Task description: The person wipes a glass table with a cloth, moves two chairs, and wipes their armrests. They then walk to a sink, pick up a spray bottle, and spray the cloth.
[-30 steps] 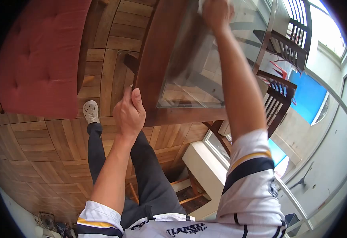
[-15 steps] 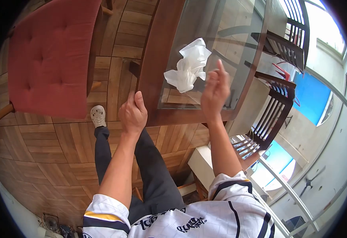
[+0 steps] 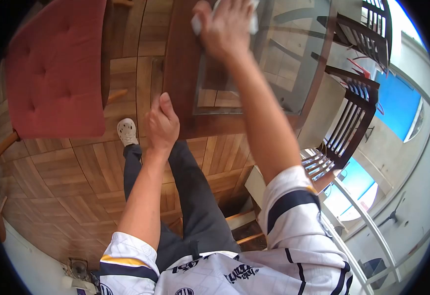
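Note:
My right hand (image 3: 227, 32) lies over a crumpled white tissue (image 3: 253, 22), fingers and thumb spread, near the top of the view. Bits of the tissue show on both sides of the hand; the rest is hidden beneath it. Under them is a wooden table (image 3: 215, 125) with a glass panel set in its top. My left hand (image 3: 162, 123) is closed at the table's left edge near the front corner, thumb pointing up and the other fingers mostly hidden.
A red cushioned chair (image 3: 55, 73) stands to the left on the parquet floor (image 3: 52, 172). Dark slatted chairs (image 3: 345, 118) line the table's right side. A white metal railing (image 3: 367, 236) runs at the lower right. My foot in a pale clog (image 3: 127, 130) is beside the table.
My right hand has moved forward and left, from beside the tissue onto it. The tissue is farther from me on the table. My left hand stays at the table edge; the view has shifted slightly.

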A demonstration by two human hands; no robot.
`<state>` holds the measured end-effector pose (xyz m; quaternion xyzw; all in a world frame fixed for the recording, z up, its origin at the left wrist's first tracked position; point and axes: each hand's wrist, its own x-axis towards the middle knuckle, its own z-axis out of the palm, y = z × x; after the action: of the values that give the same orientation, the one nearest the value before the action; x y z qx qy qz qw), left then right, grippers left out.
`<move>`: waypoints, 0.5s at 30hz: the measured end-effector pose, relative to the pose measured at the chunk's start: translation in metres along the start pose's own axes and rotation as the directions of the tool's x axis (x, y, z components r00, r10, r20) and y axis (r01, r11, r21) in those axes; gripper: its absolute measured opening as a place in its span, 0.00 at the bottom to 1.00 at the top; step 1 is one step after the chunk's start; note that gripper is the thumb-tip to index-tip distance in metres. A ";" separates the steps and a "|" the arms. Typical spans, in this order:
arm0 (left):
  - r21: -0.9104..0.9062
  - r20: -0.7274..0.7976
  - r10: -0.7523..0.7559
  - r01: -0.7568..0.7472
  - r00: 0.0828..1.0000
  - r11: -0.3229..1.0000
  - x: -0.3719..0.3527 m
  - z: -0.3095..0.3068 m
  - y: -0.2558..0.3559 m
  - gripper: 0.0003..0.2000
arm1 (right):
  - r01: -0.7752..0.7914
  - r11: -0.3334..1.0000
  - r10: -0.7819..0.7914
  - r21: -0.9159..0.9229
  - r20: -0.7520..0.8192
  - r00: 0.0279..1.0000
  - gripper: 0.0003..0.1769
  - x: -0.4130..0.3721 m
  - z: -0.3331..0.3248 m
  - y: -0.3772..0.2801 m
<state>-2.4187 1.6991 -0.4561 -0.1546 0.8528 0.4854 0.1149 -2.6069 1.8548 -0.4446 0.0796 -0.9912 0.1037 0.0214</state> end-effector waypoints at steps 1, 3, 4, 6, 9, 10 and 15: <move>-0.024 -0.015 0.010 -0.011 1.000 1.000 0.005 -0.001 0.003 0.22 | 0.080 0.993 -0.091 -0.089 -0.122 0.988 0.50 -0.034 0.005 -0.016; -0.013 0.030 -0.038 0.039 0.999 0.999 0.004 -0.003 0.006 0.23 | 0.079 0.997 -0.076 -0.015 0.136 0.988 0.53 -0.117 -0.006 -0.046; 0.004 0.021 -0.040 0.040 0.999 0.999 0.002 0.000 0.001 0.23 | 0.050 0.997 -0.061 0.055 0.223 0.973 0.56 -0.162 -0.009 -0.055; 0.025 0.003 -0.007 0.007 1.000 1.000 0.003 0.000 -0.002 0.23 | -0.020 0.995 -0.014 0.099 0.332 0.943 0.58 -0.219 -0.018 -0.050; -0.053 0.013 0.011 -0.010 1.000 0.999 0.004 0.000 -0.005 0.23 | -0.185 0.982 0.188 -0.038 0.089 0.978 0.47 -0.204 -0.026 0.025; -0.067 0.035 -0.015 0.017 0.999 0.998 0.005 -0.003 -0.001 0.23 | -0.299 0.942 0.308 -0.153 0.038 0.951 0.43 -0.185 -0.021 0.057; -0.183 0.131 -0.055 0.078 0.990 0.980 0.005 -0.003 -0.009 0.25 | -0.194 0.977 0.194 -0.084 -0.008 0.981 0.41 -0.114 -0.011 0.003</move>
<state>-2.4200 1.6917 -0.4639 -0.1625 0.7887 0.5683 0.1691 -2.4946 1.8779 -0.4412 -0.0183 -0.9977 0.0631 0.0147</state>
